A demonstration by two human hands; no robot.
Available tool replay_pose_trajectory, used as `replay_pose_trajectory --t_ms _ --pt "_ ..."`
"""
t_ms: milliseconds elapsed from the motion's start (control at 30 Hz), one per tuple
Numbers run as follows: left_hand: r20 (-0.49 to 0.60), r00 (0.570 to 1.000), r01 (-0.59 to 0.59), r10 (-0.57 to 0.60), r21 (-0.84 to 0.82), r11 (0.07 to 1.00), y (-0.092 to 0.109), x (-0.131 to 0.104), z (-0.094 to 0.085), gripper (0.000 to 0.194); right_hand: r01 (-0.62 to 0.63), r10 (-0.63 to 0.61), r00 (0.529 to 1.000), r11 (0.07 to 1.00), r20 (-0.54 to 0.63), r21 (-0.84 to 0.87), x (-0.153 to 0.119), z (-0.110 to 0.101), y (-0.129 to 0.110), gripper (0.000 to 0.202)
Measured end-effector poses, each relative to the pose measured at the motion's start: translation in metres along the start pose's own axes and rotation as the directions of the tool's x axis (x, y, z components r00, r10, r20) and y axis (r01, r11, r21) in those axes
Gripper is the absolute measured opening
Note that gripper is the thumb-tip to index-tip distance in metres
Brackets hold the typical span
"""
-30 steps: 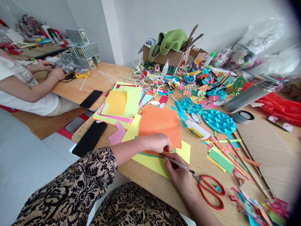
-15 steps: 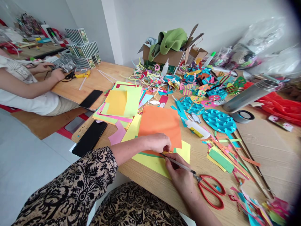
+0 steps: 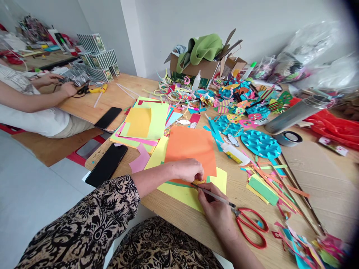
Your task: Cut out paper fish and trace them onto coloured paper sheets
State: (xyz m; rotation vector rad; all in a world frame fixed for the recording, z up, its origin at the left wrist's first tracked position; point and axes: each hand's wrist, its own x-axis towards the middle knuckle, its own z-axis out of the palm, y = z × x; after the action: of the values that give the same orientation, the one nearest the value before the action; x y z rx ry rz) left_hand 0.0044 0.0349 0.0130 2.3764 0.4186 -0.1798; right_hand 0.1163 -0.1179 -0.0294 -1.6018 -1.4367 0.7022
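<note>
My right hand [image 3: 217,211] grips a slim pen [image 3: 215,196], its tip touching the paper just below my left fingertips. Curled and closed, my left hand [image 3: 190,170] presses at the lower edge of an orange sheet [image 3: 192,144]. A small orange-yellow paper piece [image 3: 200,182] shows partly from under those fingers; its shape is mostly hidden. Beneath the orange sheet lie a strip of green paper and a larger yellow sheet [image 3: 220,179]. Red-handled scissors [image 3: 251,226] rest by my right wrist, their blades hidden behind the hand.
Stacked coloured paper [image 3: 158,123] and a black phone [image 3: 106,166] lie to the left. Rightward are a glue bottle [image 3: 235,154], a blue paper disc [image 3: 260,144], paper strips [image 3: 263,190], tape [image 3: 288,138] and a steel flask [image 3: 298,114]. A co-worker's hands [image 3: 67,89] are at far left.
</note>
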Motion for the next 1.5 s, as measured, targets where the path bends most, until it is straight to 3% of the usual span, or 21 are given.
replay_pose_trajectory --t_ms 533,1500 --pt "-0.005 1.0 -0.013 0.013 0.057 0.998 0.004 -0.004 -0.002 0.026 0.019 -0.019 1.0 1.0 0.01 -0.02 0.002 -0.003 -0.002 0.012" --pt "0.002 0.999 0.042 -0.042 0.056 0.998 0.008 -0.006 -0.002 0.025 -0.027 0.027 0.999 1.0 -0.04 -0.001 0.001 -0.001 0.0 0.01"
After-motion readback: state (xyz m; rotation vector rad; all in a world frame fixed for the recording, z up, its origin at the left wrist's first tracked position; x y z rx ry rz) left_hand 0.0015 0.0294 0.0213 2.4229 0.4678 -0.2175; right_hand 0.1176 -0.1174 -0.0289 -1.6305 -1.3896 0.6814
